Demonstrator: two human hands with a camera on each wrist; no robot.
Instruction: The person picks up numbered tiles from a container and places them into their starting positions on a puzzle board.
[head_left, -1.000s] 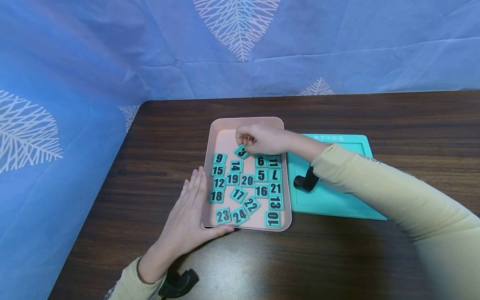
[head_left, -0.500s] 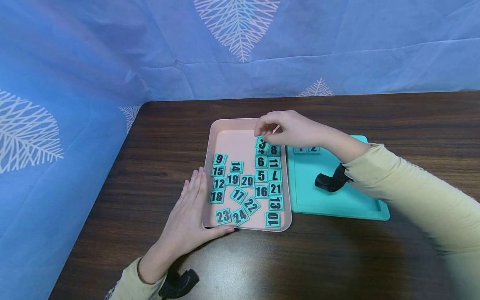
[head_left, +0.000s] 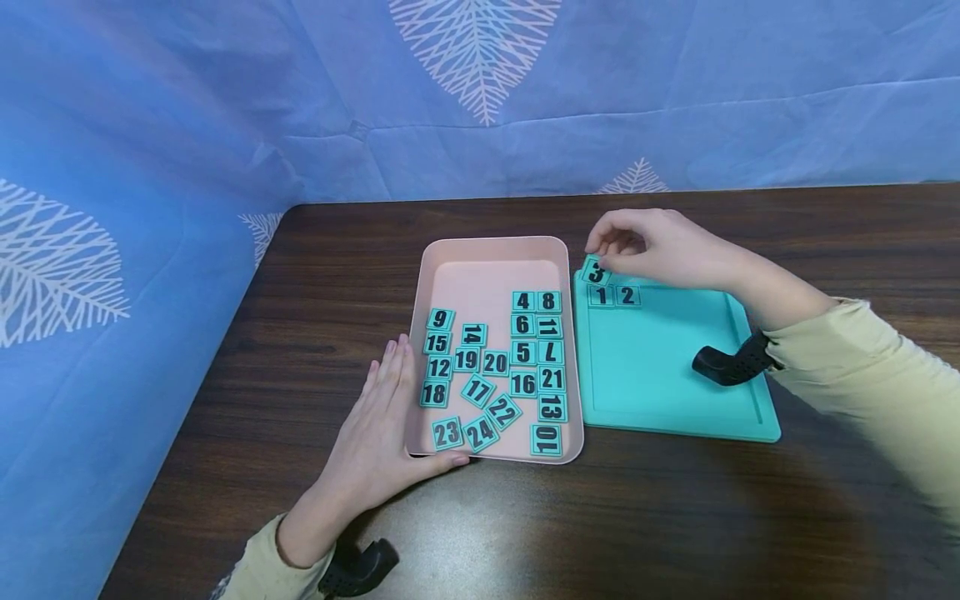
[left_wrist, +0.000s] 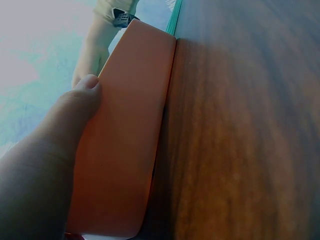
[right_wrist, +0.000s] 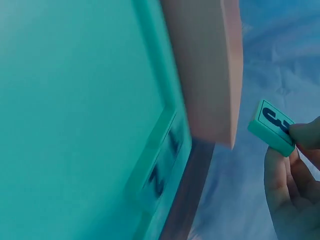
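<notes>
Right hand [head_left: 660,246] pinches tile 3 [head_left: 596,272] in its fingers just above the teal board's [head_left: 675,367] far-left corner, beside tiles 1 [head_left: 601,295] and 2 [head_left: 627,295], while the left hand [head_left: 375,433], fingers flat, steadies the pink tray [head_left: 487,267].

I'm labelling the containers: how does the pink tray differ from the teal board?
The pink tray is deep-walled and holds many loose tiles; the teal board is flat, holding only tiles 1 and 2. The left hand rests against the tray; the right hand hovers above the board. Both lie on the table.
</notes>
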